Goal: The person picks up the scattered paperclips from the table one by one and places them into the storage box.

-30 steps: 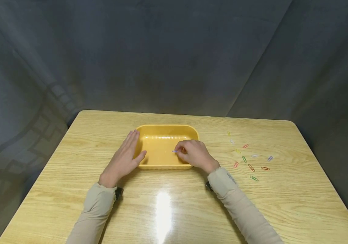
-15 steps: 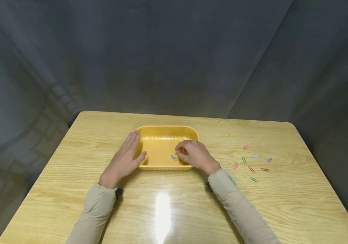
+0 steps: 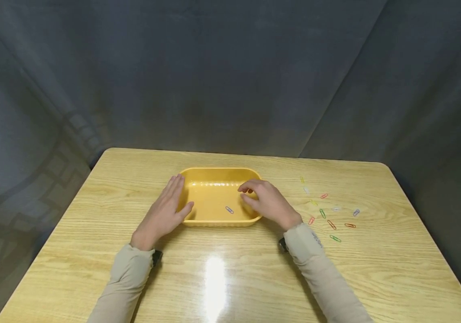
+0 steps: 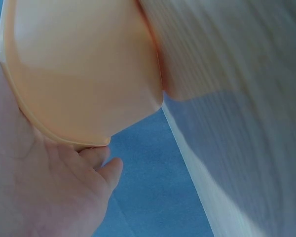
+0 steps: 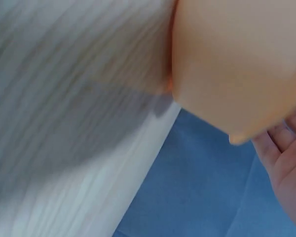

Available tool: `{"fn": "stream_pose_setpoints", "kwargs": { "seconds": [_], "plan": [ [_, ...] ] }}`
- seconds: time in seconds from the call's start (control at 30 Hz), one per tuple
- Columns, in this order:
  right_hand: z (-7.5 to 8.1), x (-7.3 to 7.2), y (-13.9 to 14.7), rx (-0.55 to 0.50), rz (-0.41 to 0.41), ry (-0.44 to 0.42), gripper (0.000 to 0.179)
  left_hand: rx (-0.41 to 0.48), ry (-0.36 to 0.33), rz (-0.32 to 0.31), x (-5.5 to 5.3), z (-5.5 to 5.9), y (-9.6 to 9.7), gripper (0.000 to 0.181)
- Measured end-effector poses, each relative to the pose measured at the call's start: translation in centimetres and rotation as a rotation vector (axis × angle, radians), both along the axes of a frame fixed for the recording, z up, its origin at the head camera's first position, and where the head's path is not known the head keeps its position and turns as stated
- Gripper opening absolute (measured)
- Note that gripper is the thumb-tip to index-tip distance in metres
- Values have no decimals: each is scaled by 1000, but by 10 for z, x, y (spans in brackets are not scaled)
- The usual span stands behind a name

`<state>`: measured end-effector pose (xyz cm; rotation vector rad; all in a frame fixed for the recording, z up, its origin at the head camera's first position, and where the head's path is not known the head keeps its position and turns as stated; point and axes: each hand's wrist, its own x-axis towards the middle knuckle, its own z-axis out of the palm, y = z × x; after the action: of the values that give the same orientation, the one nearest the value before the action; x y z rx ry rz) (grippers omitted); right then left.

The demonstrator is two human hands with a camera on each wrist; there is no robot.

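Note:
A yellow plastic tray (image 3: pixel 206 197) lies on the table, and one blue-purple paper clip (image 3: pixel 229 210) rests on its floor. Along the tray's left side lies my left hand (image 3: pixel 161 213), fingers straight against the rim and thumb over the near left corner; the left wrist view shows this hand (image 4: pixel 54 182) touching the tray wall (image 4: pixel 84 74). Over the tray's right end hovers my right hand (image 3: pixel 268 199), thumb and fingers apart with nothing between them. In the right wrist view, part of that hand (image 5: pixel 286 158) shows beyond the tray (image 5: pixel 227 64).
Several loose paper clips lie on the table right of the tray, among them a green clip (image 3: pixel 335 238), a dark red clip (image 3: pixel 350 225), a blue clip (image 3: pixel 356 212) and a yellow clip (image 3: pixel 302 179). A dark curtain (image 3: pixel 230 80) hangs behind the wooden table (image 3: pixel 173 287).
My right hand has let go of the blue-purple paper clip, which dropped onto the tray floor. That hand has since opened and drawn back to the right. My left hand has stayed in place.

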<state>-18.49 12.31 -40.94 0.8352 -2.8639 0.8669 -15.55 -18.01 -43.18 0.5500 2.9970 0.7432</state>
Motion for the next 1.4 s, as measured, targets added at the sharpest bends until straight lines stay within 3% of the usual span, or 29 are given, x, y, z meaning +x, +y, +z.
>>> {"fn": "stream_pose_setpoints", "kwargs": {
  "seconds": [0.43, 0.63, 0.9, 1.4],
  "plan": [
    [14, 12, 34, -74, -39, 9, 22, -1, -36, 9, 1, 1, -2, 81],
    [13, 16, 49, -93, -75, -36, 23, 5, -37, 10, 1, 2, -2, 81],
    [8, 23, 68, -101, -104, -27, 25, 7, -45, 12, 0, 2, -2, 81],
    [-2, 36, 95, -61, -149, -83, 26, 10, -42, 13, -1, 2, 0, 81]
  ]
}}
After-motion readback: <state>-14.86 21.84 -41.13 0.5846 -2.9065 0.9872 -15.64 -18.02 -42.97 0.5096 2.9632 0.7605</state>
